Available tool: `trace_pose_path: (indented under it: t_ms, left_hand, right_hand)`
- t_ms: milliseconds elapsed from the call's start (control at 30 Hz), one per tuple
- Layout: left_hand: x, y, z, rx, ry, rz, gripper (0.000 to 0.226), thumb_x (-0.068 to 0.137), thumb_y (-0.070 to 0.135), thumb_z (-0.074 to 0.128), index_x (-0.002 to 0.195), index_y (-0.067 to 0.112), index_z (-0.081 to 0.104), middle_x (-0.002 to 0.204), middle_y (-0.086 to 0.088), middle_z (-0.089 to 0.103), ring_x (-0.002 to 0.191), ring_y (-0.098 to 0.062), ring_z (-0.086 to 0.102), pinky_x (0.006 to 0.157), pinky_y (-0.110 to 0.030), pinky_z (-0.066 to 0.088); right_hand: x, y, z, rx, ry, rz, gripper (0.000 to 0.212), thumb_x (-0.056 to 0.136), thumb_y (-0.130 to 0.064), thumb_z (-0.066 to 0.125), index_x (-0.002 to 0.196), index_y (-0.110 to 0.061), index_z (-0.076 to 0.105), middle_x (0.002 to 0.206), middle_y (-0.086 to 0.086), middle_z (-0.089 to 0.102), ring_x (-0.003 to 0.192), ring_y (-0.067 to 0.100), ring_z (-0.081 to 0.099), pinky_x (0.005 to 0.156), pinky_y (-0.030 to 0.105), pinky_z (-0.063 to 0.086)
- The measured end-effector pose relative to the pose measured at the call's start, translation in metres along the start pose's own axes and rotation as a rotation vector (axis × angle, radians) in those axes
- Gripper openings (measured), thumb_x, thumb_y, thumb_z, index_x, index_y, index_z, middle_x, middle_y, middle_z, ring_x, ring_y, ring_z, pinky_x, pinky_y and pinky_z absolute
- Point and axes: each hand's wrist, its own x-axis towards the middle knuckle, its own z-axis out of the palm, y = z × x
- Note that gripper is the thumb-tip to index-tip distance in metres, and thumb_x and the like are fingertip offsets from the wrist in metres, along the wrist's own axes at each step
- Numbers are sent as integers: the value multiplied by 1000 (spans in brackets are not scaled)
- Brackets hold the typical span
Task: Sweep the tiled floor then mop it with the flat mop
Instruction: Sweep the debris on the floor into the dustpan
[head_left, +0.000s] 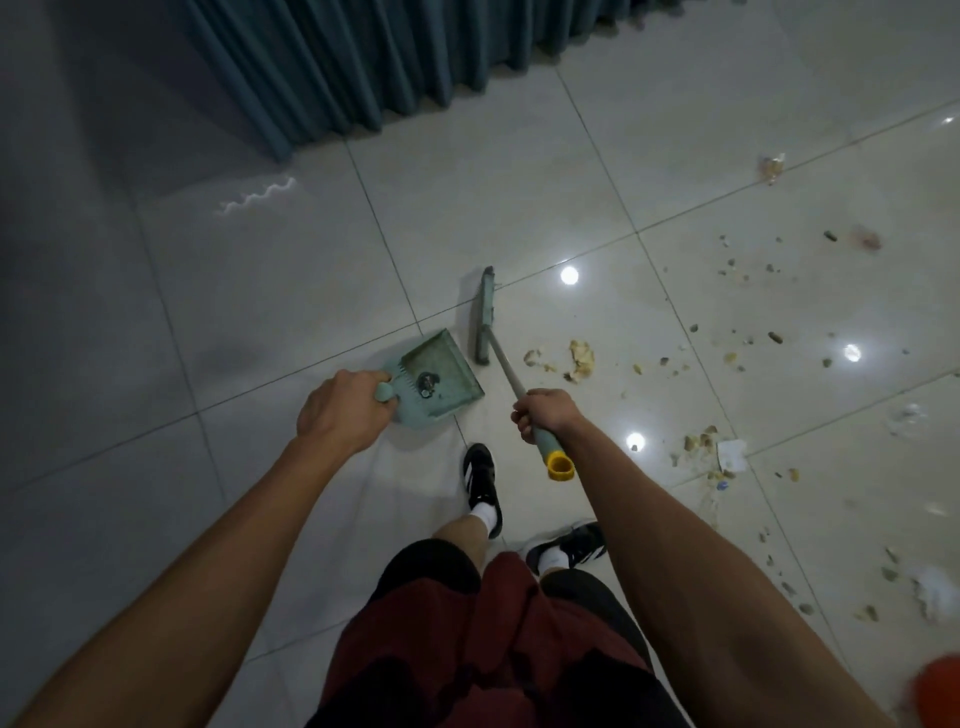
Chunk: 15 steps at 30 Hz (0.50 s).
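My left hand (343, 410) grips the handle of a pale green dustpan (439, 374) that rests on the glossy tiled floor (519, 171), with a small dark clump of dirt inside it. My right hand (545, 413) is closed around the green broom handle, just above its yellow end cap (561, 465). The broom head (483, 317) stands on the floor right beside the dustpan's open edge. Crumbs and scraps of debris (579, 358) lie scattered on the tiles to the right of the broom.
A teal curtain (395, 57) hangs along the far wall, reaching the floor. My feet in black shoes (483, 488) stand just behind the dustpan. More litter and paper bits (730, 454) spread to the right. An orange object (935, 696) shows at the bottom right corner.
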Motion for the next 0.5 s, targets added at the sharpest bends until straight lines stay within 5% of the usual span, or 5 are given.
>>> trace_pose_path:
  t_ms: [167, 400, 500]
  left_hand:
    - [23, -15, -12, -40, -14, 2, 14, 84, 40, 61, 92, 33, 69, 84, 0, 66, 72, -29, 62, 61, -29, 45]
    - [36, -3, -22, -7, -53, 14, 10, 84, 37, 61, 80, 28, 63, 78, 1, 63, 71, -29, 62, 64, -31, 52]
    - [34, 9, -23, 4, -53, 8, 13, 84, 36, 61, 74, 28, 59, 75, 3, 62, 69, -28, 62, 61, -28, 48]
  right_hand:
    - [10, -20, 9, 46, -18, 95, 6, 99, -2, 48, 100, 2, 52, 85, 24, 62, 43, 13, 45, 40, 22, 45]
    - [6, -20, -10, -654, 113, 101, 25, 95, -4, 53, 119, 5, 53, 94, 21, 62, 63, 27, 64, 51, 32, 56]
    - [3, -16, -19, -1018, 248, -36, 26, 95, -9, 46, 119, -3, 55, 98, 13, 61, 74, 27, 69, 61, 36, 60]
